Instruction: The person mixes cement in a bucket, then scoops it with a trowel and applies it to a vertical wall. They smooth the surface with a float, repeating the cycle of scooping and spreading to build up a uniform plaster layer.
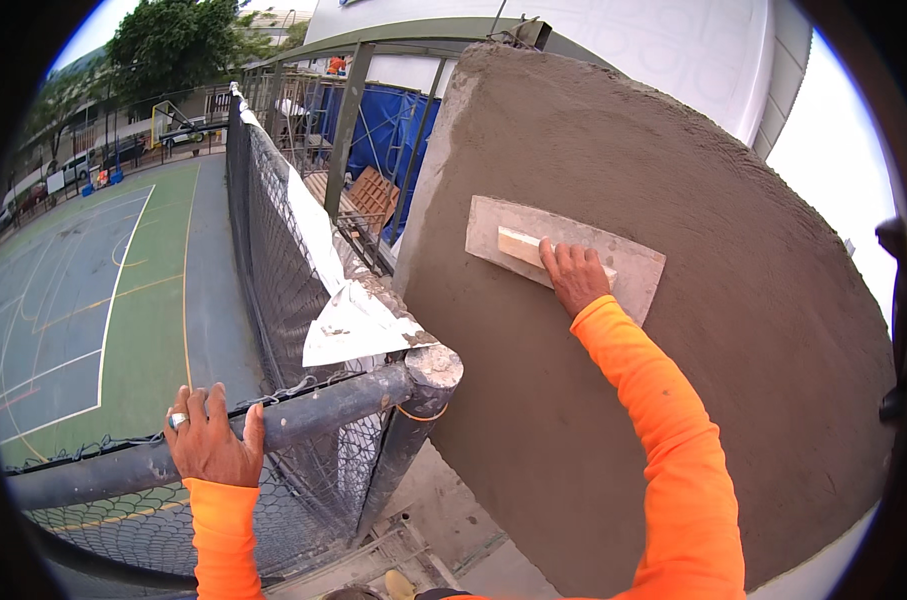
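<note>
My right hand point(579, 278) is closed round the handle of a flat rectangular plastering float point(628, 258). The float lies against a wall point(533, 400) coated in wet grey-brown mortar, on its upper middle part. On the left, my left hand point(213, 440), with a ring on one finger, grips the dark top rail point(318, 416) of a chain-link fence. Its fingers reach over the far side of the pipe, with the thumb apart. Both forearms are in orange sleeves.
The rail meets a corner post point(434, 368) close to the wall. A torn white sheet point(358, 325) hangs by it. Beyond the mesh point(263, 190) lies a sports court point(133, 300). Steel framing point(353, 125) and a blue tarp point(383, 125) stand behind. Planks point(393, 560) are below me.
</note>
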A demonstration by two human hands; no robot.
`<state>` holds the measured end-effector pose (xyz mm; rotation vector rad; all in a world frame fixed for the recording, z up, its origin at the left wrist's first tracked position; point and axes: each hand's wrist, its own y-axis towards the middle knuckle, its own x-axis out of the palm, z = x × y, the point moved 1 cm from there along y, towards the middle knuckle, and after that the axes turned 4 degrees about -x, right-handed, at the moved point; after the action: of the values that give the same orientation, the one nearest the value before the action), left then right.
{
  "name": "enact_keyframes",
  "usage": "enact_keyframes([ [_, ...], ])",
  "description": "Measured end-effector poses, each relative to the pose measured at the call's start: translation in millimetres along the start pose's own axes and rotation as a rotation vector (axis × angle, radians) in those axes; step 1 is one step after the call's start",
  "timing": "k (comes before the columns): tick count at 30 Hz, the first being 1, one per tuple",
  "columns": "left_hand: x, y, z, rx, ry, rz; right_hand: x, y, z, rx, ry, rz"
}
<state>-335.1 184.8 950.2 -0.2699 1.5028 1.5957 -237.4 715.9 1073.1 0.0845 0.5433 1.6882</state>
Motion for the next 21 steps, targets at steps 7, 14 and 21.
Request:
enact_keyframes([
  [7, 11.4, 0.6, -4.5, -0.012, 0.007, -0.019, 52.6, 125.0, 7.0, 0.104, -0.105, 0.03],
  [14, 13.5, 7.3, -2.9, 0.006, 0.031, -0.049, 69.4, 253.7, 50.1, 0.332, -0.173, 0.057],
  [21, 11.2, 5.5, -0.8, 0.016, 0.025, -0.054, 62.8, 278.0, 100.9, 0.45, -0.169, 0.078],
])
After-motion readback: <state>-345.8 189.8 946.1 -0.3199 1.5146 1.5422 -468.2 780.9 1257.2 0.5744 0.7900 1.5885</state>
